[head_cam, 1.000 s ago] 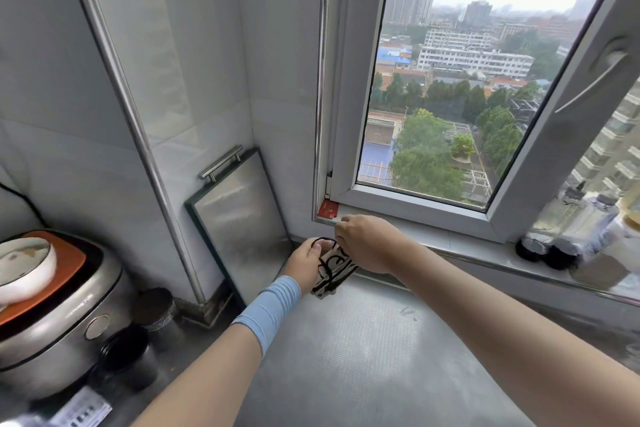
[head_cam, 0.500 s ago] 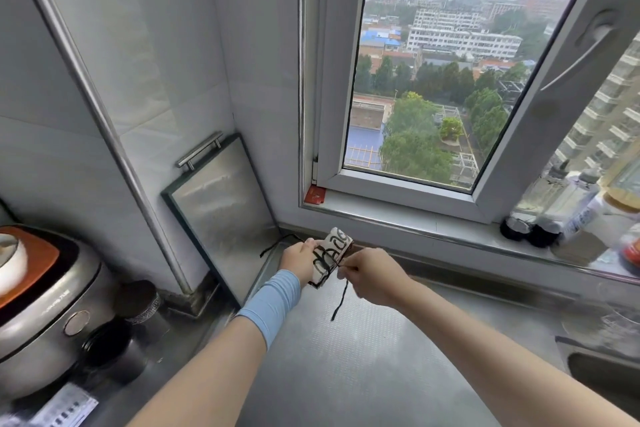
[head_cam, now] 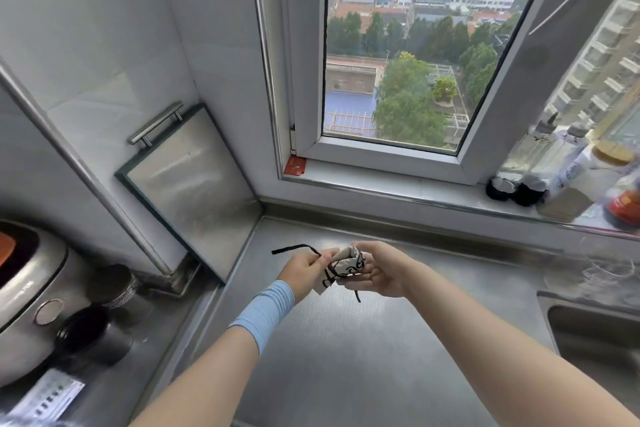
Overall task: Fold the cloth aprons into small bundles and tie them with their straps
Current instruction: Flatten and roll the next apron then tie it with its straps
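Cream bundle (head_cam: 349,259) between left hand (head_cam: 302,271), right hand (head_cam: 385,270)

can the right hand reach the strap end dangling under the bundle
Probably yes: the strap end hangs free below the right hand, nothing between, though that hand holds the bundle and must shift its grip.

No legible text: only blurred print on the rice cooker (head_cam: 24,302) and paper slip (head_cam: 48,395).

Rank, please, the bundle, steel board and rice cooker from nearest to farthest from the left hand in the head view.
1. Bundle: just right of the left hand, which pinches its strap.
2. Board: behind-left, leaning on the wall.
3. Cooker: far left.
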Available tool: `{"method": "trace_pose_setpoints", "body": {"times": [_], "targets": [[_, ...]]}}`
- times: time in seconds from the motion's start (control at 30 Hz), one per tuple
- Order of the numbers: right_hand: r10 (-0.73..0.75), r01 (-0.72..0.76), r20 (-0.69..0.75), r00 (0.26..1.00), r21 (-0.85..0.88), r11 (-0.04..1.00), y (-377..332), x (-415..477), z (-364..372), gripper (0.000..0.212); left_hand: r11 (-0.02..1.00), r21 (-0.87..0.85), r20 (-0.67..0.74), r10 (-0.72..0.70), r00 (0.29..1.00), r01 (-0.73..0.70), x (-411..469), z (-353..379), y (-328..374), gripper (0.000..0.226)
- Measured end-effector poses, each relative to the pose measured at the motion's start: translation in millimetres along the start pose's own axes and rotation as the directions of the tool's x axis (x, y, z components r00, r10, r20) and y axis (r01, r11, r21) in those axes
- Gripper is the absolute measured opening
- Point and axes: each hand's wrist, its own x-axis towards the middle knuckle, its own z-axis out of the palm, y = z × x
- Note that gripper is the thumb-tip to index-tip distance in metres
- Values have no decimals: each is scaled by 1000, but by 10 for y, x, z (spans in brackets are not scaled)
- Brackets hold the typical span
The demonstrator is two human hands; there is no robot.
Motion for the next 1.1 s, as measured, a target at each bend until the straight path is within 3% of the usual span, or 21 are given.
{"method": "trace_pose_setpoints", "body": {"times": [0.17,0.33,0.53,0.63,0.73,0.83,0.9,0.97,1.03,1.1], "targets": [[-91,89,-67,994,-31,996,361,199,-171,23,993,113,47,-46,998,41,-53,232,-213,28],[-220,191,-109,969,-224,956,865,382,-325,29,972,204,54,-129,990,116,-96,501,-495,28],[-300,233,-74,951,-467,853,1413,405,-456,59,953,197,-30,-230,973,231,-155,877,-885,37],[-334,277,-73,940,-411,869,1601,367,-515,53,952,54,-127,-293,948,301,-165,1070,-975,36],[-327,277,-151,933,-280,919,1719,390,-584,34,950,67,-156,-293,943,306,-112,1227,-998,34],[-204,197,-369,907,-59,979,1753,421,-658,44,939,149,-148,-287,946,308,-48,1375,-983,35],[-95,162,-402,911,135,978,1761,404,-713,53,925,223,-148,-279,949,306,-9,1471,-951,38],[-26,137,-369,929,280,950,1744,334,-721,41,910,287,-152,-265,952,300,33,1531,-924,38],[-35,127,-338,940,255,958,1774,318,-756,28,886,362,-139,-256,957,289,79,1558,-905,37],[-150,193,-332,932,101,976,1801,328,-796,16,860,422,-122,-261,958,288,120,1572,-898,35]]}}
